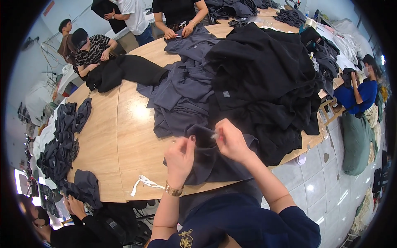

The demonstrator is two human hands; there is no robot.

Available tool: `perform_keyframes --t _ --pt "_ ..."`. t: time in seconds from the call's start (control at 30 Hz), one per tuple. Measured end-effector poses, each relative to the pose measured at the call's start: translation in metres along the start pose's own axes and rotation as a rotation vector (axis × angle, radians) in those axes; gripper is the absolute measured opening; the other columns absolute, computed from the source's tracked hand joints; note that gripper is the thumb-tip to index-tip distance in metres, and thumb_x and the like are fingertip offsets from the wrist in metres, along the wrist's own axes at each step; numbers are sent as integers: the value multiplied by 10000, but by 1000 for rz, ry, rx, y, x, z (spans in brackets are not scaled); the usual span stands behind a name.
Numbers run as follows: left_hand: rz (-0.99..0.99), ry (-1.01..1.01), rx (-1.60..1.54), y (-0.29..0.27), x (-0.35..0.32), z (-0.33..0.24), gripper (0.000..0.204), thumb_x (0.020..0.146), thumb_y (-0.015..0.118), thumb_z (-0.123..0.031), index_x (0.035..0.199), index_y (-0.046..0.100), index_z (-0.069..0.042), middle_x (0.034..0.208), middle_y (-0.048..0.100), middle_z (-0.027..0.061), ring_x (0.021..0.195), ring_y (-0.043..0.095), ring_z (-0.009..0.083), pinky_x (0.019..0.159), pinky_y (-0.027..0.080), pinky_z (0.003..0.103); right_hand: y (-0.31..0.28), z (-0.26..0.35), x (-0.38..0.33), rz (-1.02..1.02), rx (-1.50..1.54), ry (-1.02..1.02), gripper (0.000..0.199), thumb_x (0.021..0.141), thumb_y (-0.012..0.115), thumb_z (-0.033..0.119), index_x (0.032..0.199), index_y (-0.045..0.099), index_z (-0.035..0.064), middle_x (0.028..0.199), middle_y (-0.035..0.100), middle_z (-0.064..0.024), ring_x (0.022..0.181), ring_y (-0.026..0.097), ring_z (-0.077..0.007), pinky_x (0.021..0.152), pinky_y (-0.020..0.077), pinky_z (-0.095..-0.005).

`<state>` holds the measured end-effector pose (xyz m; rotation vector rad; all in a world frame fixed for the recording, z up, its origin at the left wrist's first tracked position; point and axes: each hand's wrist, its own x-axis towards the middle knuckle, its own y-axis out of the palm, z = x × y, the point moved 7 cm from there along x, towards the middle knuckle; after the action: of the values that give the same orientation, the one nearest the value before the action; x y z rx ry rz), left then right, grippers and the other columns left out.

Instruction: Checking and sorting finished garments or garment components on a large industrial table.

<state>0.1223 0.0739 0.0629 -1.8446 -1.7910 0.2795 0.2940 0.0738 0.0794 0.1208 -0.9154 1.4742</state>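
A dark grey garment (pixel 206 163) lies bunched at the table's near edge, right before me. Over its left side is my left hand (pixel 180 153), fingers pinched together and partly blurred; what they hold, if anything, I cannot make out. My right hand (pixel 233 142) is closed round a small blurred tool (pixel 215 136) with a pale tip and a reddish bit, just above the garment's upper edge. Most of that tool is hidden in the fingers. Beyond my hands lie a heap of grey garments (pixel 180 93) and, to the right, a taller pile of black garments (pixel 260 70).
A white strap (pixel 144 182) lies on the wooden table (pixel 99 136) near its front edge. Dark cloth pieces (pixel 60 144) are heaped at the left. Several people work around the table, one handling black cloth (pixel 124 70). A green sack (pixel 355 144) stands on the tiled floor.
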Motion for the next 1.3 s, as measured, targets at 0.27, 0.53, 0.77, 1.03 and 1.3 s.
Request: perform_keyframes --t 0.27,0.53,0.77,1.03,1.3 --pt "87 -463 -989 41 -8 38 191 953 538 -241 964 616 -67 776 596 -26 623 520 24 499 387 166 28 42 -26 103 -69 -412 166 669 619 95 780 502 57 854 565 -76 754 563 -232 647 428 -328" --pt "8 -538 -1198 40 -11 37 132 964 513 -202 1000 590 -101 848 631 -30 710 567 45 599 432 200 20 -14 -39 -179 426 281 254 764 625 -66 811 397 35 779 537 -61 601 493 -81 531 408 -218" --pt "73 -424 -1145 45 -11 34 143 963 521 -190 1024 584 -78 869 641 -13 713 578 45 608 444 188 28 -4 -18 -85 388 316 245 777 624 -50 908 436 35 806 540 -74 639 547 -135 574 446 -254" --pt "-8 -195 -651 32 -13 24 225 907 586 -77 1108 581 24 915 673 27 780 610 63 640 470 184 28 11 -13 48 14 54 282 718 591 -78 961 474 6 885 561 -128 706 603 -308 601 489 -367" --pt "-27 -139 -310 25 -7 21 351 856 631 -88 1167 576 66 924 698 115 796 615 73 712 491 233 35 7 -8 185 -7 6 188 790 549 -60 935 448 3 892 543 -168 671 593 -330 589 491 -371"
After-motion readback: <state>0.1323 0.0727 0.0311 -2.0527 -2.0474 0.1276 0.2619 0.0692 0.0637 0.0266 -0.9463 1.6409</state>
